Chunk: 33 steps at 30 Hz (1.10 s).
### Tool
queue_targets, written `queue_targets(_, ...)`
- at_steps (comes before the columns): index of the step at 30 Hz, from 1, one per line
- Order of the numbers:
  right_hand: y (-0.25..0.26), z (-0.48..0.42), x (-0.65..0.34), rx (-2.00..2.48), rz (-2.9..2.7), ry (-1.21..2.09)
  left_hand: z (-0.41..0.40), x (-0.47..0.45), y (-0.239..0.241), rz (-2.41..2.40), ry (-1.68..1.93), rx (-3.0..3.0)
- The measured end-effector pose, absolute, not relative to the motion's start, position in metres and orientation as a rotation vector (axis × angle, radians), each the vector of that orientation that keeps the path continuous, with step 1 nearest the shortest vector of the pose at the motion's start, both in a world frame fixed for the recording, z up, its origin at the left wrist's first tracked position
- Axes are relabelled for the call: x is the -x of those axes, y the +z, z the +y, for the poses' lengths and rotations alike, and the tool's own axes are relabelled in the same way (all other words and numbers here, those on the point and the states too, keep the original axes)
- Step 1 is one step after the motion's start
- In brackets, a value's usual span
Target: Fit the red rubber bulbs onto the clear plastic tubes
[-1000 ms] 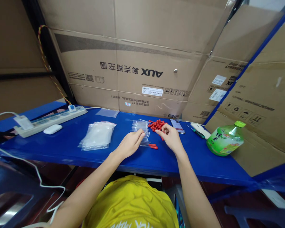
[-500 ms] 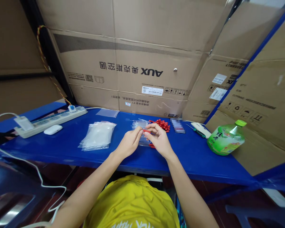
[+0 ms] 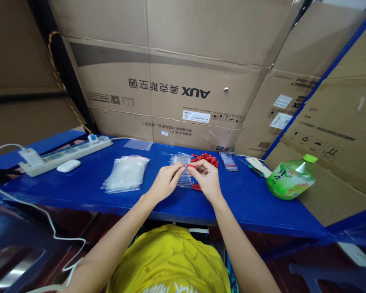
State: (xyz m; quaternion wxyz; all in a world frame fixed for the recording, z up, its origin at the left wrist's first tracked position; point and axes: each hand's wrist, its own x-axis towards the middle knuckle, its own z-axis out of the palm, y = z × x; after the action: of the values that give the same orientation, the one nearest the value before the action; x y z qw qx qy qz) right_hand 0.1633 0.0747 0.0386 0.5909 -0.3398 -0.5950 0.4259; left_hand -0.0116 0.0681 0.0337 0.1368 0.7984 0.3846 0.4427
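Just above the blue tabletop, my two hands are close together, fingertips nearly meeting. My right hand (image 3: pixel 206 179) pinches a small red cap (image 3: pixel 191 166) between thumb and forefinger. My left hand (image 3: pixel 167 180) is closed in a pinch too; what sits between its fingertips is too small to make out. Beneath and behind the hands lie several thin clear rods (image 3: pixel 183 182), partly covered by my fingers. Red ends (image 3: pixel 197 187) show beside the rods, near my right hand. A heap of red caps (image 3: pixel 208 158) rests just behind my right hand.
Left of my hands lies a stack of clear plastic bags (image 3: pixel 126 175). A power strip (image 3: pixel 70 154) and a white case (image 3: pixel 68 165) are farther left. To the right are a green-handled tool (image 3: pixel 256 171) and a green drink bottle (image 3: pixel 289 179). Cardboard (image 3: pixel 171 101) walls the back.
My fingertips have drawn slightly apart, with the right hand shifting a little to the right along with the red cap. Things on the table stay put.
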Motion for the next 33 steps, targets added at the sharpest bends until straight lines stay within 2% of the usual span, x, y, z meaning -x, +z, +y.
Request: queue_targets(33, 0.037, 0.083, -0.197, 0.884, -1.750, 0.911, 0.072, 0.016, 0.027, 1.073, 1.143, -2.605)
